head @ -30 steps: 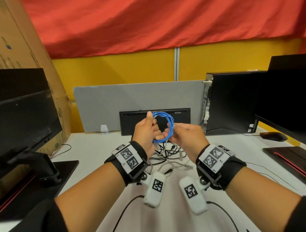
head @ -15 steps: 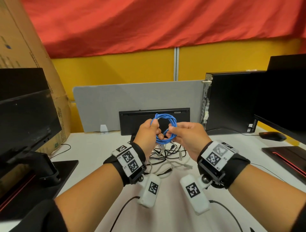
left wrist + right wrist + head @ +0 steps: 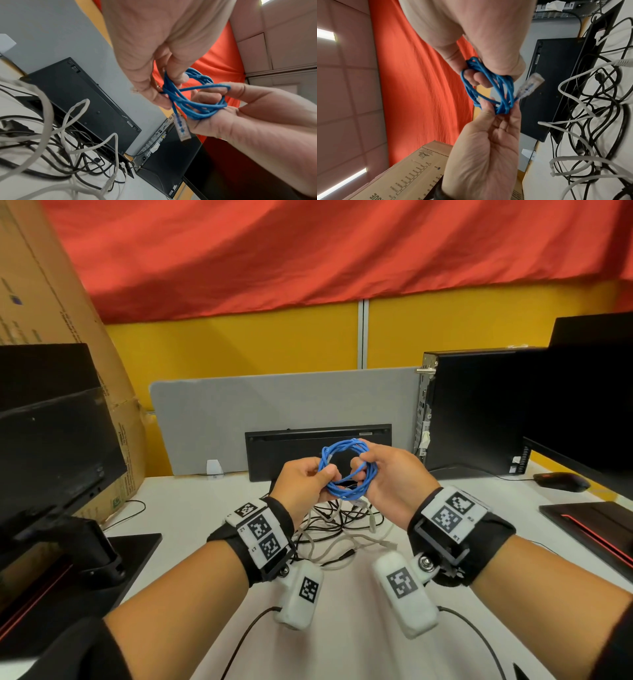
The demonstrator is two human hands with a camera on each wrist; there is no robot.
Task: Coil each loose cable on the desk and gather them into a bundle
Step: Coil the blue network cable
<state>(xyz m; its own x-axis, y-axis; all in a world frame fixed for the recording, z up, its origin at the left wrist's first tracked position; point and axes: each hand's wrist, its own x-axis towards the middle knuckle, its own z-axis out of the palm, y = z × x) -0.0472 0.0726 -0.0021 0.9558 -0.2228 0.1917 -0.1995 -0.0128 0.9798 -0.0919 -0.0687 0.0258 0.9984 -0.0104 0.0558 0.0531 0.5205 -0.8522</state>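
A blue network cable (image 3: pixel 343 444) is wound into a small coil and held in the air above the desk. My left hand (image 3: pixel 327 478) pinches its left side, and my right hand (image 3: pixel 363 467) has its fingers curled through the right side. In the left wrist view the blue coil (image 3: pixel 197 106) runs between both hands, and its clear plug (image 3: pixel 181 127) hangs free below. The right wrist view shows the coil (image 3: pixel 501 92) and the plug (image 3: pixel 530 85) sticking out to the right. A tangle of loose grey and black cables (image 3: pixel 342 529) lies on the desk under my hands.
A black keyboard (image 3: pixel 291 453) leans against the grey divider (image 3: pixel 239 412) just behind the coil. A PC tower (image 3: pixel 472 412), a monitor (image 3: pixel 582 405) and a mouse (image 3: pixel 561 481) stand to the right. Another monitor (image 3: pixel 51 446) and a cardboard box (image 3: pixel 51 285) stand to the left.
My left hand has slid from the top of the coil down to its left side. My right hand has taken a fuller hold round the right side. The coil has hardly shifted.
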